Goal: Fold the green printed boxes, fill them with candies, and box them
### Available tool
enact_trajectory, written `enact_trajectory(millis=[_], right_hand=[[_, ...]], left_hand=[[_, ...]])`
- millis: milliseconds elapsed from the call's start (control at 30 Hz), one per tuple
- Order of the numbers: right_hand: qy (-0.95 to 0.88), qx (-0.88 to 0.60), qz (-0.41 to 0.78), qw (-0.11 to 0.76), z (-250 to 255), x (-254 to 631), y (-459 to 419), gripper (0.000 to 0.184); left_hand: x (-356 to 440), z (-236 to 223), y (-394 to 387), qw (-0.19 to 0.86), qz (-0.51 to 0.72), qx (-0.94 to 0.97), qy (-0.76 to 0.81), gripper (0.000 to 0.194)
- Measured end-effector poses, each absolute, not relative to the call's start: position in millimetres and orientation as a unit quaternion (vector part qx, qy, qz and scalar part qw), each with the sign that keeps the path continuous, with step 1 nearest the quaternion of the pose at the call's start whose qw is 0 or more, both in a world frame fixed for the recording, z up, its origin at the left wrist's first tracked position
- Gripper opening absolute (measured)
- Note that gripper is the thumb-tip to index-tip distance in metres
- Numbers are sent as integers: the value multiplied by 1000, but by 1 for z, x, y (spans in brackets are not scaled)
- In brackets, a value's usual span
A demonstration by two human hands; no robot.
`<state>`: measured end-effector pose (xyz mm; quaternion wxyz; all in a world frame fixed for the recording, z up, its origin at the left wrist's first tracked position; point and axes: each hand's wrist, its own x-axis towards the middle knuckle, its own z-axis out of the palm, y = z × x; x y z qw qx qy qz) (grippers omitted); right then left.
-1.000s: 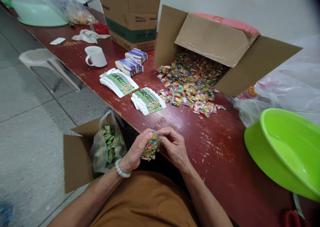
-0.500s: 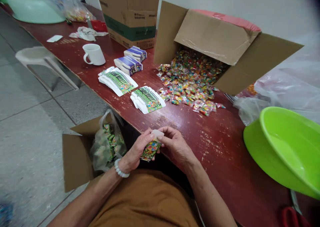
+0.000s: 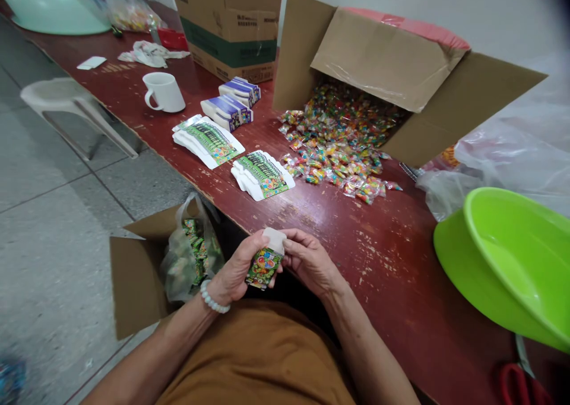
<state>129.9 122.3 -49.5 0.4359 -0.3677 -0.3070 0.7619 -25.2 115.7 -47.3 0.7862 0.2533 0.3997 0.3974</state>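
Observation:
My left hand is closed around a small green printed box, which tilts upward above my lap at the table's front edge. A white flap stands up from the box's top end. At that flap, the thumb and fingers of my right hand pinch the box's right edge. Beyond my hands lie two fanned stacks of flat green cartons, a nearer stack and a farther stack. Wrapped candies spill onto the table from a cardboard box on its side.
A lime-green basin and red-handled scissors are at the right. Left of the cartons stands a white mug, near purple cartons. On the floor, an open cardboard box holds a plastic bag of green packs.
The box's white flap shows more fully now, and my right fingers have shifted slightly to its right edge. The whole view has moved a little.

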Motion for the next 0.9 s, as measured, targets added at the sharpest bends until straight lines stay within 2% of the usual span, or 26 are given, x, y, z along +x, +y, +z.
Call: enact_trajectory(millis=[200, 367, 433, 500, 600, 700, 800, 900], right_hand=[[-458, -455, 619, 448, -49, 125, 121, 20], [-633, -447, 440, 453, -44, 129, 117, 16], [-638, -447, 443, 443, -46, 129, 116, 15], [-580, -466, 501, 442, -50, 129, 117, 14], [-490, -452, 597, 447, -55, 127, 121, 17], [-452, -425, 640, 454, -56, 127, 124, 19], [-482, -435, 612, 453, -53, 129, 121, 19], [-605, -441, 502, 432, -52, 131, 113, 19]], left_hand=[[-21, -46, 113, 777, 398, 273, 405, 38], [-21, -42, 118, 840, 373, 168, 355, 46], [-21, -40, 119, 834, 388, 161, 357, 45], [-20, -38, 119, 820, 395, 172, 378, 46], [-19, -40, 118, 810, 384, 204, 393, 56], [-19, -43, 117, 818, 365, 226, 384, 65], [-22, -46, 118, 815, 357, 232, 393, 64], [-24, -46, 121, 830, 355, 199, 381, 52]])
